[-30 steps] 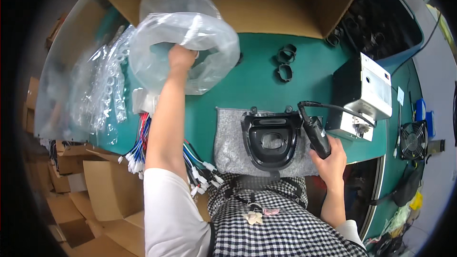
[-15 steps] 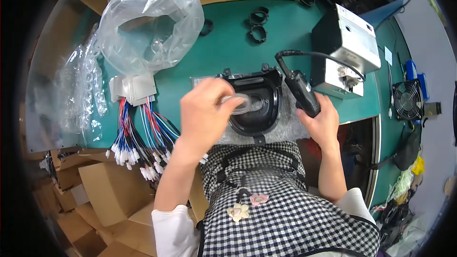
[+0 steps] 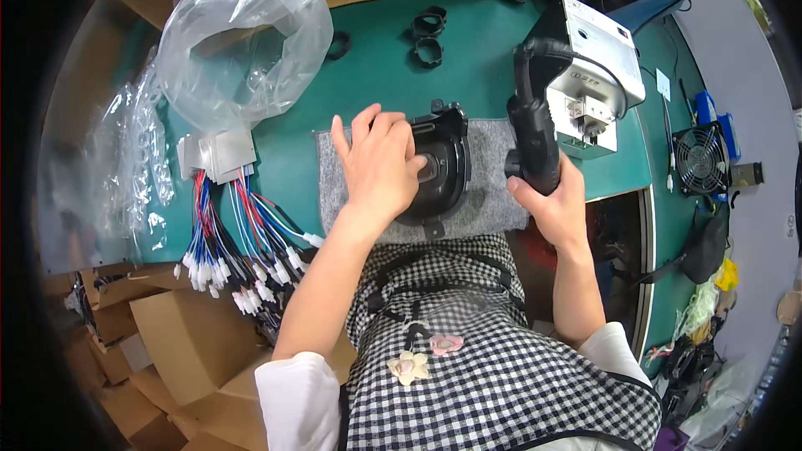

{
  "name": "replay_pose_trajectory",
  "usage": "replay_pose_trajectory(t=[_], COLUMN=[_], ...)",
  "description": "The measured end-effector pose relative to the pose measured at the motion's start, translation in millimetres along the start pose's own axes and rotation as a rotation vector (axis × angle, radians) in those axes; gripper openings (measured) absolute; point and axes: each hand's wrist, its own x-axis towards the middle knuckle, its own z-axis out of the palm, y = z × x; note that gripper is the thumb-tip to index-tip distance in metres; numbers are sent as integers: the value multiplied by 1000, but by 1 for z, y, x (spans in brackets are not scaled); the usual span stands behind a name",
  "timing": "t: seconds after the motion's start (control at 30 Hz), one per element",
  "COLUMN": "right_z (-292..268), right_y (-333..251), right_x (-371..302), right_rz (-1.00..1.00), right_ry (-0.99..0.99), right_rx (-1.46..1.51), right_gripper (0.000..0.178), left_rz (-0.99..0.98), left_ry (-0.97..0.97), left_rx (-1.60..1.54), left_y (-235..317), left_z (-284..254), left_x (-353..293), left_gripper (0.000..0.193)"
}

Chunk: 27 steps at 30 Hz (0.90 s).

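Observation:
A black plastic housing (image 3: 458, 175) lies on a grey felt mat (image 3: 493, 138) in front of me. My left hand (image 3: 380, 167) rests over the housing's left side, fingers spread. Its thumb touches the recess beside a small clear oval piece (image 3: 428, 169); the fingers hide much of that side. My right hand (image 3: 561, 209) is wrapped round a black powered hand tool that looks like an electric screwdriver (image 3: 535, 142). This tool is raised over the mat's right edge, and its working tip cannot be made out.
A white metal box machine (image 3: 597, 50) stands right of the tool. Black rings (image 3: 428, 52) and a large clear plastic bag (image 3: 309, 58) are farther back. Bundled wires with white connectors (image 3: 205, 271) hang over the left edge, above cardboard boxes (image 3: 192, 342). A fan (image 3: 700, 159) lies far right.
My left hand has gone from holding the clear oval piece above the housing to lying spread over it, the piece now in the recess. My right hand has tilted the tool more upright.

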Motion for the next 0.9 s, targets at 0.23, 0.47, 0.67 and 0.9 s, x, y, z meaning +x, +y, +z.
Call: replay_pose_trajectory(t=[0.23, 0.47, 0.67, 0.9], right_z=[36, 60, 71, 28], right_y=[-48, -66, -61, -50], right_x=[13, 24, 25, 26], right_rz=[-356, -449, -389, -553], right_ry=[-184, -329, -401, -283], right_rx=[-77, -498, -589, -151], right_gripper=[48, 40, 42, 53], left_rz=[30, -114, -36, 28], left_ry=[223, 67, 166, 372], left_rx=[-162, -175, -219, -307], left_y=[-13, -17, -22, -18], left_z=[-13, 6, 15, -5], left_x=[-20, -57, -55, -51], left_gripper=[39, 65, 61, 58])
